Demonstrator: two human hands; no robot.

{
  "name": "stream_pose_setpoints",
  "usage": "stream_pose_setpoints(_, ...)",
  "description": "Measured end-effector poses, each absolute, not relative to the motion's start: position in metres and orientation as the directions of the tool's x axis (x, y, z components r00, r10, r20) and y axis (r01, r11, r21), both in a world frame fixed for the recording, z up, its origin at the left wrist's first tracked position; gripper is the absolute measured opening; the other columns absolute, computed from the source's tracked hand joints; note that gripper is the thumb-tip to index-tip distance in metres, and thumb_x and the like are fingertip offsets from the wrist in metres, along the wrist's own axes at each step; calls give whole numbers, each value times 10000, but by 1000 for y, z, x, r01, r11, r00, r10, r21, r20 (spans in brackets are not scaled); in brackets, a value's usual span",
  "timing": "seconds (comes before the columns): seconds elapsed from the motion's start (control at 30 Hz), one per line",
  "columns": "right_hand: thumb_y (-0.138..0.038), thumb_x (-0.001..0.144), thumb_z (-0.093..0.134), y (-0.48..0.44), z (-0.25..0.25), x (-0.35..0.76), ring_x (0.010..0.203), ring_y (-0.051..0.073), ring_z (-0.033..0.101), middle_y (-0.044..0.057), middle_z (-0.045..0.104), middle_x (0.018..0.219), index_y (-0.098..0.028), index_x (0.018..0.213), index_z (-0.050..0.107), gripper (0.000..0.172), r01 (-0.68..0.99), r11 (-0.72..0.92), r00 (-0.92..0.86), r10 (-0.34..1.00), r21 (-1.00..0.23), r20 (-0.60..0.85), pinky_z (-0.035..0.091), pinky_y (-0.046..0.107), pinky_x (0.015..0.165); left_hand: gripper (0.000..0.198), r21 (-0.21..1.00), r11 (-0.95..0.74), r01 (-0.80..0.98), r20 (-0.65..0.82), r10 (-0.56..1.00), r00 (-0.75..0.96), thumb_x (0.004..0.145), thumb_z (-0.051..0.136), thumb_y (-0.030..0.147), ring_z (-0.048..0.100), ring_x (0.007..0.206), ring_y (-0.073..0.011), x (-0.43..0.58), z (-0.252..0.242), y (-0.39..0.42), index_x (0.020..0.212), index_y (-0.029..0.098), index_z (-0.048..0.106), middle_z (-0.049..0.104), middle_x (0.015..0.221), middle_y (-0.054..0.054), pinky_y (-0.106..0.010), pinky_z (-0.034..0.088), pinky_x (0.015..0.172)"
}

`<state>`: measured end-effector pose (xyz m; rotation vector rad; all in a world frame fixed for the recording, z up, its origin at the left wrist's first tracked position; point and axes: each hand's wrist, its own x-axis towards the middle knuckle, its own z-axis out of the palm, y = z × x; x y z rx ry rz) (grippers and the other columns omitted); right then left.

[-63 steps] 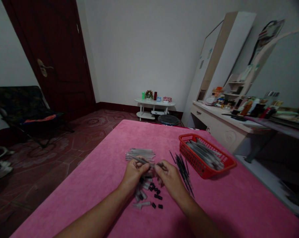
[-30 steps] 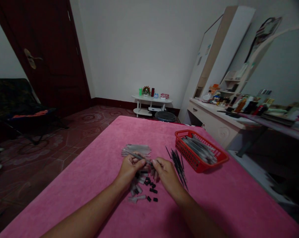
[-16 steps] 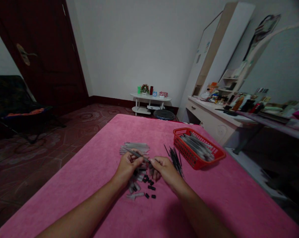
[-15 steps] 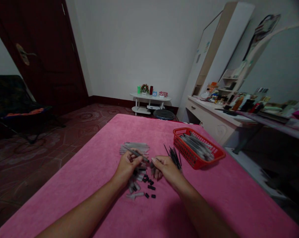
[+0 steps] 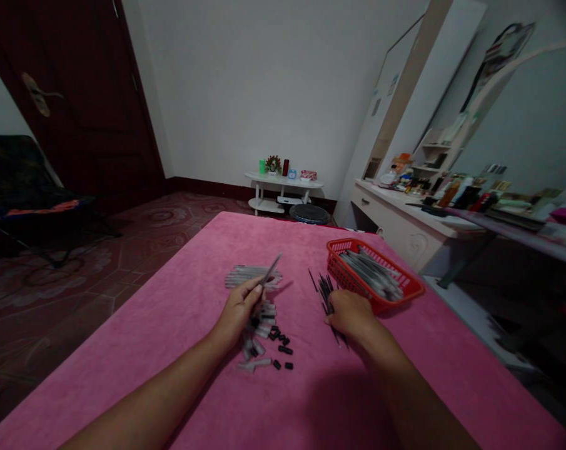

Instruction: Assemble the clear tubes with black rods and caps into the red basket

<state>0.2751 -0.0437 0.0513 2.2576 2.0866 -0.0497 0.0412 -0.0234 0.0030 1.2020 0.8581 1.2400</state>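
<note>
My left hand is closed round a slim grey pen barrel, which tilts up and to the right. Under and beyond that hand lies a row of clear pen barrels. Over the pile of thin black pen refills my right hand is curled, its fingers pinched on the refills; how many are between them is hidden. Pale pen caps lie in a heap just below my left hand. Several short black pieces, like pen grips, are scattered beside the caps.
A red plastic basket full of grey pen parts stands right of the refills. Everything rests on a pink cloth-covered table. A dressing table with bottles is at the right, and a small white stand is by the wall.
My right hand has moved right, from beside the left hand to the black refills. In my left hand the pen barrel has swung from pointing up-left to pointing up-right.
</note>
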Motion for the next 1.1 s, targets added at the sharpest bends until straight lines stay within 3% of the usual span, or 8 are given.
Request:
stream_pose_setpoints(0.33,-134,680,641,-45,51,267,851,308,671,190,702,900,-147,782,702,119,996,-84,86,992,30,-94,457,345,646,331,980,-106,-168,121,989,80,748,606,344,512,606,-136,37,-2,-17,994,148,709,616,710,-22,-231,394,561)
stream_pose_setpoints(0.47,-252,738,647,-48,45,255,846,277,661,159,701,885,-161,829,694,137,997,-59,60,998,-38,3,438,320,660,312,979,-92,-181,96,995,16,728,603,327,470,533,-113,33,-1,-14,949,134,708,561,620,3,-220,364,516)
stream_pose_setpoints(0.6,-179,804,572,-56,33,225,860,201,636,81,686,905,-199,896,661,130,944,203,-151,967,-260,204,416,274,717,296,978,-107,-180,106,994,-14,738,588,313,401,485,-98,29,-3,-9,944,130,697,487,564,25,-208,301,468)
stream_pose_setpoints(0.7,-110,808,541,-60,23,204,914,165,601,41,654,978,-217,964,628,208,855,386,-291,909,-346,297,408,242,769,291,974,-120,-194,120,993,-10,750,578,309,393,490,-93,28,-6,-7,949,129,690,480,582,27,-204,294,466)
stream_pose_setpoints(0.93,-124,812,578,-52,6,194,932,158,569,24,603,994,-227,939,614,168,865,388,-307,911,-319,275,401,237,770,289,970,-117,-214,120,993,-2,737,586,302,456,538,-112,30,-11,-6,944,134,699,534,622,8,-206,349,494)
stream_pose_setpoints(1.1,-177,802,610,-52,2,196,944,184,567,51,580,1018,-204,923,596,125,890,345,-275,927,-296,253,407,257,765,286,972,-140,-191,140,990,-11,718,595,285,565,680,-160,30,-11,-5,930,136,714,646,759,-42,-245,436,607)
